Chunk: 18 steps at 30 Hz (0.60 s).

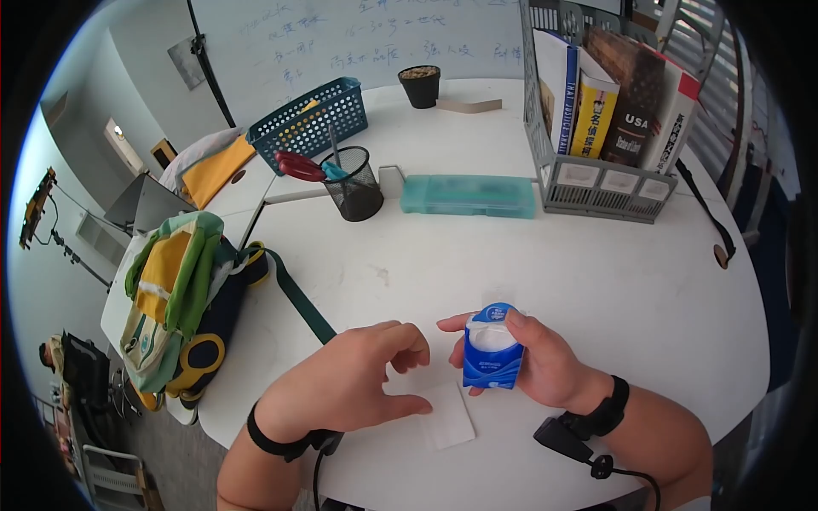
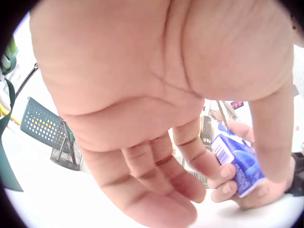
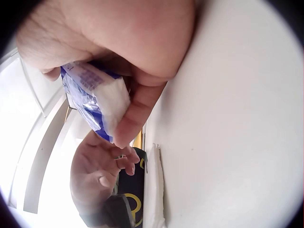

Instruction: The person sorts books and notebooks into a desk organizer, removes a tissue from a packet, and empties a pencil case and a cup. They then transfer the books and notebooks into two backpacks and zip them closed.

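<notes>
My right hand (image 1: 550,362) grips a small blue pack of tissues (image 1: 494,362), thumb along its right side and fingers behind it. White tissue shows through the pack's opening at the top. In the right wrist view, one end of the pack (image 3: 97,102) shows white between the thumb and fingers. My left hand (image 1: 345,379) hovers to the left of the pack, fingers loosely bent and holding nothing. On the table between the hands lies a folded white tissue (image 1: 447,417), partly behind the left thumb.
A green and yellow backpack (image 1: 175,298) sits at the left, its dark green strap (image 1: 298,302) running toward my left hand. Farther back stand a mesh pen holder (image 1: 356,192), a teal case (image 1: 467,197), a blue basket (image 1: 307,123), a potted plant (image 1: 420,92) and a grey book rack (image 1: 601,192).
</notes>
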Tool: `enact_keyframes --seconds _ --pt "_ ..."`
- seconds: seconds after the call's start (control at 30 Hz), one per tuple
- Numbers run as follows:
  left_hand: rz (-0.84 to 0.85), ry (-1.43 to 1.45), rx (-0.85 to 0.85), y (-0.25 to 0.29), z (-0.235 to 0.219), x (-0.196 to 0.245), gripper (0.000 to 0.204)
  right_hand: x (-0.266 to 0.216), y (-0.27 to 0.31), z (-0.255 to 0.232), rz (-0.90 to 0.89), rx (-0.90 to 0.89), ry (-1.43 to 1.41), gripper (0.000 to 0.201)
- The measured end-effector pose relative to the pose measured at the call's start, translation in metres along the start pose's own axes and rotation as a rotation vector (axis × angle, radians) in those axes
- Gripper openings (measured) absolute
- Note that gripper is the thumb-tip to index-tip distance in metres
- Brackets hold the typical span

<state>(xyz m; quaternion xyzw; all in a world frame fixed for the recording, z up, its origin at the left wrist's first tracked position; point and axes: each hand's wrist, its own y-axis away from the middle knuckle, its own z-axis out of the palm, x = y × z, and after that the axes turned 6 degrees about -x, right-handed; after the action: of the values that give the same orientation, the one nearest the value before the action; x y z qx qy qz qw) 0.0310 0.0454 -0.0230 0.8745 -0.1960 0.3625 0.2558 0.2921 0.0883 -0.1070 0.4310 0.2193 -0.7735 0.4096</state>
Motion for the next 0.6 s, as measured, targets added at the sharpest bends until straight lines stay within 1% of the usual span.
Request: enact_keyframes --seconds 0.07,0.1,0.17,0.2,0.23,0.3,0.33,0.4,0.43,0.47,0.5,0.53,0.57,0.6 --pt "0.025 -0.295 0.137 -0.004 0.014 -0.003 0.039 0.000 0.000 0.000 -0.009 -0.019 -0.015 0.071" --pt "0.026 -0.294 0.137 -0.006 0.016 -0.002 0.039 0.000 0.000 0.001 -0.002 -0.007 0.013 0.072" --pt "-0.013 -0.383 -0.032 -0.010 0.019 -0.001 0.042 -0.001 0.000 0.003 0.006 0.005 0.037 0.072" --pt "0.042 -0.370 -0.036 -0.009 0.021 -0.004 0.037 -0.002 0.000 0.005 0.014 0.017 0.058 0.073" --pt "0.043 -0.370 -0.038 -0.010 0.022 -0.003 0.037 -0.003 0.001 0.005 0.022 0.030 0.079 0.075" --pt "-0.030 -0.220 -0.202 -0.011 0.020 0.005 0.031 0.001 0.000 0.002 0.003 0.015 0.047 0.076" --pt "-0.028 -0.222 -0.202 -0.011 0.019 0.006 0.031 0.003 0.000 0.000 -0.015 -0.005 0.015 0.078" --pt "-0.005 -0.106 -0.239 -0.010 0.016 0.007 0.025 0.003 -0.001 0.001 -0.019 -0.013 -0.006 0.078" --pt "-0.006 -0.106 -0.240 -0.007 0.013 0.008 0.025 0.003 -0.001 0.001 -0.022 -0.020 -0.029 0.079" --pt "0.066 -0.120 -0.171 -0.003 0.010 0.008 0.026 0.003 -0.001 0.002 -0.021 -0.019 -0.032 0.079" --pt "0.137 -0.134 -0.101 -0.001 0.009 0.009 0.027 0.001 -0.002 0.003 -0.002 0.005 0.011 0.090" --pt "0.118 -0.177 -0.073 0.000 0.009 0.011 0.032 0.000 -0.002 0.004 0.017 0.030 0.057 0.102" --pt "0.119 -0.177 -0.073 0.000 0.011 0.011 0.032 0.001 -0.001 0.003 0.017 0.031 0.057 0.102" --pt "0.044 -0.272 -0.082 -0.001 0.016 0.012 0.036 0.003 -0.001 0.002 0.002 0.009 0.023 0.092"
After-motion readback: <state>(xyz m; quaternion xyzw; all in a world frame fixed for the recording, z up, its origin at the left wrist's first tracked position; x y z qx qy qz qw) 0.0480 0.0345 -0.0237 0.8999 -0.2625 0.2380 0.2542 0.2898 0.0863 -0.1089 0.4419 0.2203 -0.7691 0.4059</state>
